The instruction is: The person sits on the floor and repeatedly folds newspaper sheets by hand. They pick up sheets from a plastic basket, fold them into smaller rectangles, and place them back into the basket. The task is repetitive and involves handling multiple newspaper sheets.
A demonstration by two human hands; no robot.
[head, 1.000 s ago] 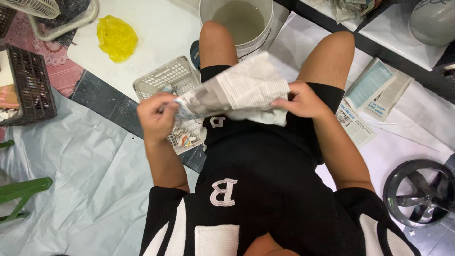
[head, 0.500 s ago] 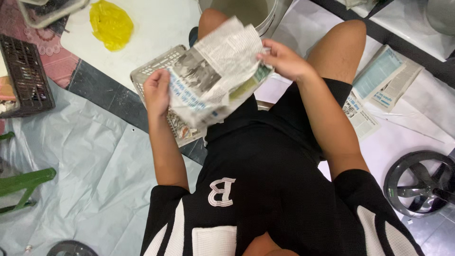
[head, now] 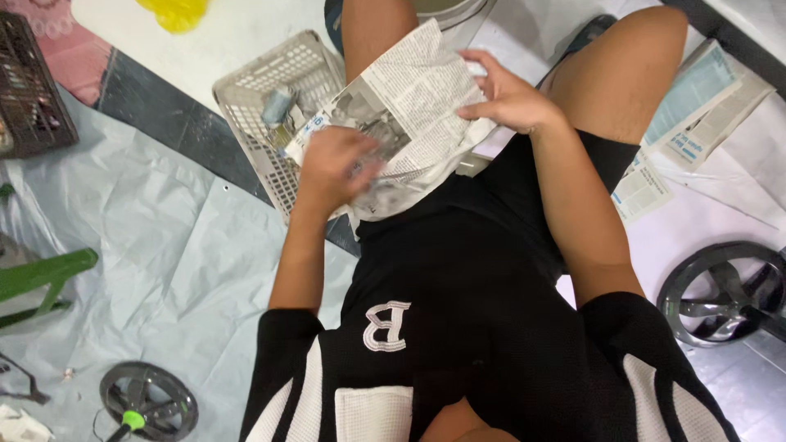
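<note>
Both hands are on a crumpled sheet of newspaper [head: 413,115], held over the person's lap between the two bare thighs. The right hand [head: 508,98] sits on the sheet's upper right edge, fingers spread and curled down onto the paper, thumb tucked under the fold, so it grips the sheet itself. The left hand [head: 336,168] is blurred with motion at the sheet's lower left corner; it lies over the paper, pressed against it, but how tightly the fingers close I cannot tell.

Just behind the left hand, on the floor, lies a pale plastic basket [head: 274,98] with a grid wall, and a small grey can [head: 277,105] rests inside it. A yellow cloth [head: 176,12] shows at the top edge on the white sheet. More folded newspapers [head: 704,106] lie beside the right knee, well apart from the hands. At far right stands a dark wheel-like fan part [head: 725,295]; another, smaller, with a green knob [head: 147,401] sits at lower left on the grey tarpaulin [head: 147,245]. A dark crate [head: 33,98] stands at the left edge.
</note>
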